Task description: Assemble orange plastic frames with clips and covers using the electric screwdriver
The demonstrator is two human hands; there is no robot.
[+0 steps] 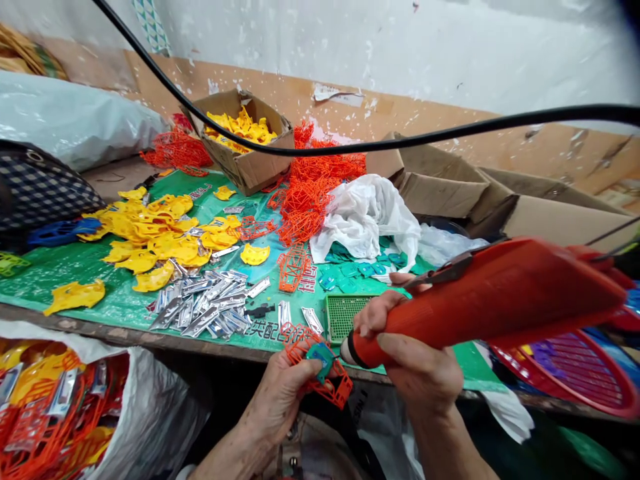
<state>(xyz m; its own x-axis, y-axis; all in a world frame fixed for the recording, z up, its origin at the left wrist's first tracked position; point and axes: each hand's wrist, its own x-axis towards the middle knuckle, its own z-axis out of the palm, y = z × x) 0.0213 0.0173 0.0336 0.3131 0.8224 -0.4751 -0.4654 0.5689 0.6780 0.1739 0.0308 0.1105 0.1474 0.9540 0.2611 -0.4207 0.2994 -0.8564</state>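
Observation:
My left hand point(283, 387) is closed on an orange plastic frame point(343, 389), its thumb pressing a teal plastic piece point(320, 360) against it. Wrapped round a red electric screwdriver point(480, 300) is my right hand point(415, 353). The tool's tip points left and down at the teal piece; whether it touches a screw I cannot tell. Just behind my hands, a green perforated tray point(347, 317) sits at the table edge. Left of it are loose silver strips point(313, 320) and a heap of silver metal-look pieces point(205, 303).
Yellow plastic parts point(160, 227) are heaped on the green table cover point(30, 280). Farther back stand a cardboard box point(250, 170) of yellow parts and orange frames point(315, 187). A white cloth point(370, 213) covers teal pieces. A black cable point(320, 151) crosses the view; a filled sack point(160, 407) stands lower left.

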